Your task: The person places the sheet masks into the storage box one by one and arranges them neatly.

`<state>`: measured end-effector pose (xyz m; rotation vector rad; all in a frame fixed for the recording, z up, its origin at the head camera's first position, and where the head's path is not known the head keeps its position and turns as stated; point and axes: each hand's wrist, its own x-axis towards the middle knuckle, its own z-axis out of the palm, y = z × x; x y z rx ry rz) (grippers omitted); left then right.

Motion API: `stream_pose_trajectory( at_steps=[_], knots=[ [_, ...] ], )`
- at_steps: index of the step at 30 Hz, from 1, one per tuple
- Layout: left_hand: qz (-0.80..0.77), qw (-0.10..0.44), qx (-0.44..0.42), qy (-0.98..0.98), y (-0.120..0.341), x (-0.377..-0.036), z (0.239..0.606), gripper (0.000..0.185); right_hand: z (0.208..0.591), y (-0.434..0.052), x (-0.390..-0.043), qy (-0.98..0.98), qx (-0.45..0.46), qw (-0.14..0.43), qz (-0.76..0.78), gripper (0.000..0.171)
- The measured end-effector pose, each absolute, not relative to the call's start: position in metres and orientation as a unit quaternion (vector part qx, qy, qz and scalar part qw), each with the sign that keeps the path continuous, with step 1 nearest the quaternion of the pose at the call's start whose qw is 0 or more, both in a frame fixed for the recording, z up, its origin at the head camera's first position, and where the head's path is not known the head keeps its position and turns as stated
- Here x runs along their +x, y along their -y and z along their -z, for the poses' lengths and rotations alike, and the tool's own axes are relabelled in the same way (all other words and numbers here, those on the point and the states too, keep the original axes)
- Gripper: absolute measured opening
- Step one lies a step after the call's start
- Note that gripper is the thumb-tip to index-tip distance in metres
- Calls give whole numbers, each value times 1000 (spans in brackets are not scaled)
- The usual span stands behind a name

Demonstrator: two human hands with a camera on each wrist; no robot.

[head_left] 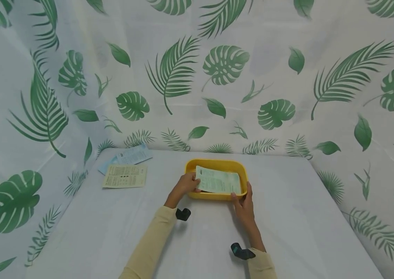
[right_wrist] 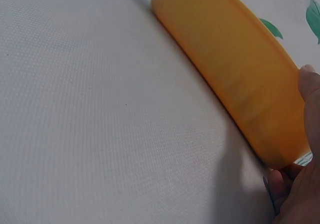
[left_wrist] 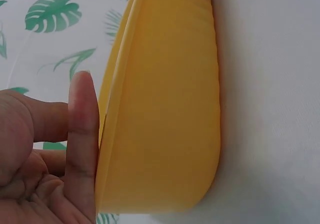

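Note:
A yellow plastic tray [head_left: 214, 197] with rounded corners and raised walls stands on the white table. Over its inside lies a pale green printed leaflet [head_left: 219, 180], slightly tilted. My left hand [head_left: 187, 183] pinches the leaflet's left edge between thumb and fingers at the tray's left end. In the left wrist view the left thumb runs close along the tray's outer rim, and the leaflet is hidden there. My right hand [head_left: 245, 203] grips the tray's front right corner, its thumb [right_wrist: 309, 84] at the rim and the fingers around the end.
To the left on the table lie a cream printed sheet [head_left: 125, 176] and a light blue one [head_left: 134, 154], with another blue sheet partly under them. A white cloth wall [head_left: 186, 128] with green leaf prints rises behind the table and along both sides.

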<state>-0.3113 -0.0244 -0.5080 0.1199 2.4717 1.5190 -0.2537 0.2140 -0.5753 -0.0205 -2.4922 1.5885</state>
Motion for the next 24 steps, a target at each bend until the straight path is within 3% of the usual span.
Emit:
stream_pose_trajectory(
  at_steps=[3, 6, 24],
  knots=[
    [-474, 111, 39, -873, 20, -312, 507, 32, 576, -215, -252, 838, -11, 88, -538, 84],
    [-447, 112, 41, -887, 18, -312, 507, 39, 578, -216, -251, 839, -18, 82, -537, 84],
    [-364, 88, 63, -925, 13, -307, 496, 36, 574, -212, -252, 844, -20, 91, -529, 84]
  ],
)
